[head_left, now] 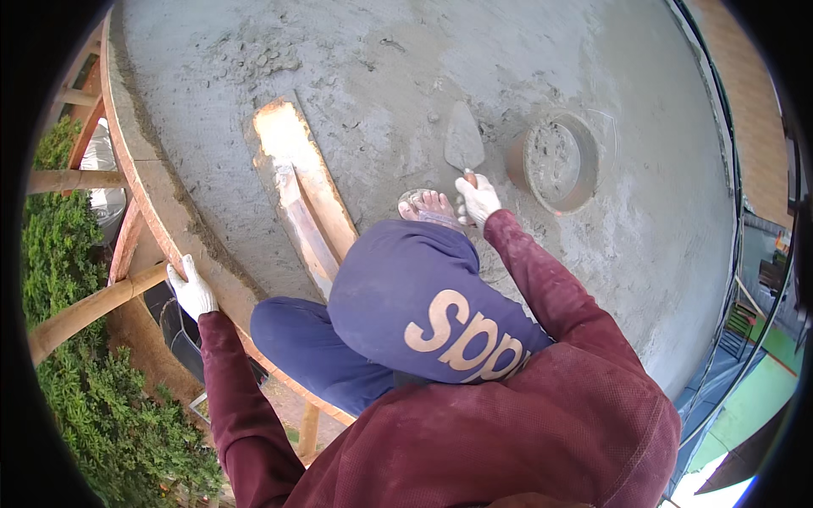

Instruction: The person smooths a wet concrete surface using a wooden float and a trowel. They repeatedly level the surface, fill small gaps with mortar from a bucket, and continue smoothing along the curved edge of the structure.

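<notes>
My right hand (478,200), in a white knit glove, is closed round the handle of a pointed trowel (464,140). The trowel's blade lies over the wet grey concrete (381,127), pointing away from me. Just right of it stands a round bucket (587,161) with a cement-smeared rim and grey mix inside. My left hand (194,292), also gloved, grips the thin wooden edge board (135,182) along the slab's left side, thumb and fingers apart across it. Between my hands lies a mortar-stained wooden board (296,148) with a long wooden float-like piece (306,229) on it.
My bare foot (428,203) in a sandal is on the slab near the trowel. Beyond the left edge is a drop with wooden poles (93,313) and green bushes (110,415). Lumps of mortar (267,59) lie at the far left. Dark cables (735,195) run along the right edge.
</notes>
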Demonstrator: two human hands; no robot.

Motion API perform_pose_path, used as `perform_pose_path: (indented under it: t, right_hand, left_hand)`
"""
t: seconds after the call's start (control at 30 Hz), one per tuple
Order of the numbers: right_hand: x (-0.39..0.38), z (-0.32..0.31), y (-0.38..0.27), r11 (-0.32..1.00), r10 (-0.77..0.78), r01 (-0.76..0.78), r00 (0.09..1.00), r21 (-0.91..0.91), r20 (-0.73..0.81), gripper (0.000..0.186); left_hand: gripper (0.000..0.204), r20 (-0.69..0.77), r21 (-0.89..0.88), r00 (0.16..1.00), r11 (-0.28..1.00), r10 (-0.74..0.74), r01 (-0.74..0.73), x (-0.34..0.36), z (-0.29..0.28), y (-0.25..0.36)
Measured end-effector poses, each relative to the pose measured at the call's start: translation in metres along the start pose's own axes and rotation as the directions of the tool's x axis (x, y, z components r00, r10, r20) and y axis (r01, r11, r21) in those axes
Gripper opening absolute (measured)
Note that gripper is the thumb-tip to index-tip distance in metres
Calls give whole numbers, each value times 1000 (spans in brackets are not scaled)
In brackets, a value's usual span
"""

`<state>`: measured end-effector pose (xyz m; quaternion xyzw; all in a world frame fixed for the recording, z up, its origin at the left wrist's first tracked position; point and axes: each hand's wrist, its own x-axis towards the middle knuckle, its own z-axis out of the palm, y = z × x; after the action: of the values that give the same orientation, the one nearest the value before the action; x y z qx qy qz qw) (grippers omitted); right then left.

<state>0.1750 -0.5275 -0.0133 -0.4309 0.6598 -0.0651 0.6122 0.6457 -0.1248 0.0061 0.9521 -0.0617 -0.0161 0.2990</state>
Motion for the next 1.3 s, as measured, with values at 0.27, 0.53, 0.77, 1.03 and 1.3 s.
perform_pose_path:
  t: [0.27, 0.53, 0.77, 1.03, 1.3]
  right_hand:
    - [27, 78, -66, 825, -429, 344, 898, -448, -100, 57]
    - [100, -27, 80, 876, 117, 74, 926, 477, -358, 82]
    - [46, 209, -94, 891, 38, 26, 990, 454, -133, 65]
    - [-73, 52, -135, 963, -267, 269, 927, 27, 265, 54]
    - [-159, -247, -84, 334, -315, -149, 913, -931, -260, 45]
  left_hand:
    - [83, 4, -39, 1000, 999, -30, 30, 0, 5, 10]
    - [82, 83, -143, 996, 989, -33, 45, -3, 36, 14]
    - [81, 30, -76, 998, 996, -46, 48, 11, 6, -2]
    - [85, 49, -172, 994, 980, -95, 102, 18, 9, -24]
    - [86, 42, -74, 997, 995, -62, 65, 18, 18, -15]
